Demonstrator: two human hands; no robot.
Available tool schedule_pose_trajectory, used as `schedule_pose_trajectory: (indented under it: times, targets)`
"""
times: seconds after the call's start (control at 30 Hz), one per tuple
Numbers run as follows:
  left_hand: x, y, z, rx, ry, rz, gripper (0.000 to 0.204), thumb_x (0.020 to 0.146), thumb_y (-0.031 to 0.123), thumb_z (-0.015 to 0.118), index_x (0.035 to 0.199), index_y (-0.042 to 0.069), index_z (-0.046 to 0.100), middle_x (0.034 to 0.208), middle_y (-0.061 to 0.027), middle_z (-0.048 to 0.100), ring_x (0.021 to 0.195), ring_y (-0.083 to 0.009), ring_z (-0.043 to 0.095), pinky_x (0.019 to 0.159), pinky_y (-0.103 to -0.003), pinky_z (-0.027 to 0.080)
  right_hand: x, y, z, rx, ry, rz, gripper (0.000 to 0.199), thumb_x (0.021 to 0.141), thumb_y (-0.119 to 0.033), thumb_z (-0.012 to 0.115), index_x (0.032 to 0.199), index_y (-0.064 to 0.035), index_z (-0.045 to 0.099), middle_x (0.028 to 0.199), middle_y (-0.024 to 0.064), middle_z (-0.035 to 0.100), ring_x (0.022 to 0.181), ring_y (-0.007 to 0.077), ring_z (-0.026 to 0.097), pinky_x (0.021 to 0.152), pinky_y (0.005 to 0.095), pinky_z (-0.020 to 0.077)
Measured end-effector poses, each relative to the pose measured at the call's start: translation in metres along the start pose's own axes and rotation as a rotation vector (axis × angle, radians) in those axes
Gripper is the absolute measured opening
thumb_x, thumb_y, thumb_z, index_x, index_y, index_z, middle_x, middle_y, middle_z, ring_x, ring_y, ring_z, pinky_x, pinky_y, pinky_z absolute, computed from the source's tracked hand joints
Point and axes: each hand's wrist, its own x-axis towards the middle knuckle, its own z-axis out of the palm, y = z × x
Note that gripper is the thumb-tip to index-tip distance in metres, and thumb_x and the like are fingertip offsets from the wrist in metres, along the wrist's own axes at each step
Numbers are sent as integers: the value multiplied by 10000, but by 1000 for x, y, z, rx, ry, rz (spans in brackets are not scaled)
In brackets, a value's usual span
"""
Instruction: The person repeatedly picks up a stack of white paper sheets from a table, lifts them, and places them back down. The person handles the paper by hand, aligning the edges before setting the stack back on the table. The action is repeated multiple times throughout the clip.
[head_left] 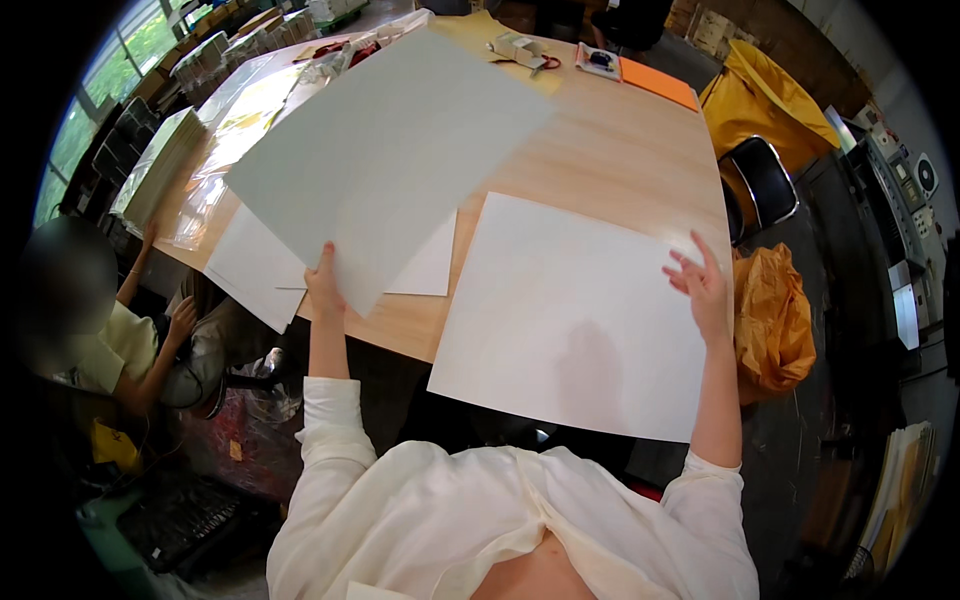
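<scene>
My left hand (pixel 325 285) grips the near edge of a large pale grey-green sheet (pixel 390 150), thumb on top and the other fingers hidden beneath. The sheet is raised and tilted over the left part of the table. Under it, white sheets (pixel 255 262) lie partly covered and stick out past the table's edge. In front of me a big white sheet (pixel 570 320) rests on the table and overhangs its near edge. Over that sheet's right side is my right hand (pixel 703 285), its fingers spread and nothing in it.
The wooden table (pixel 620 160) carries an orange sheet (pixel 658 82), a small white box (pixel 518 47) and clear plastic packs (pixel 205 200). A seated person (pixel 130 340) is at the left. Beyond the right edge are an orange bag (pixel 772 320) and a black chair (pixel 765 180).
</scene>
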Motion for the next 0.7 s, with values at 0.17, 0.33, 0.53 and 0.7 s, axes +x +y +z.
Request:
schedule_pose_trajectory:
  times: [0.17, 0.33, 0.53, 0.7]
  targets:
    - [21, -19, 5, 175, 246, -181, 510, 846, 205, 732, 1168, -133, 527, 1166, -180, 588, 1013, -261, 605, 860, -363, 516, -55, 34, -8, -20, 23, 243, 519, 989, -139, 442, 1485, -89, 297, 1184, 224, 620, 1009, 267, 671, 846, 326, 535]
    - [75, -61, -66, 451, 222, -15, 669, 808, 243, 757, 1219, -187, 451, 1208, -268, 558, 1061, -328, 592, 910, -388, 494, -84, 45, -3, 39, 43, 290, 533, 992, -169, 466, 1487, -88, 287, 1184, 238, 617, 1015, 277, 669, 851, 339, 535]
    - [70, -59, -53, 1107, 448, 200, 1011, 720, 401, 798, 1346, -177, 255, 1290, -398, 427, 1194, -468, 496, 962, -484, 460, -118, 35, -20, -8, 85, 247, 542, 990, -167, 491, 1486, -85, 290, 1171, 221, 629, 1004, 262, 671, 848, 336, 533]
    - [21, -49, -4, 1743, 579, 329, 838, 758, 423, 754, 1372, 12, 357, 1393, -317, 303, 1241, -424, 368, 979, -483, 390, -148, 26, -57, -29, 191, 204, 509, 978, -123, 511, 1457, -66, 347, 1144, 185, 652, 972, 207, 672, 817, 294, 522]
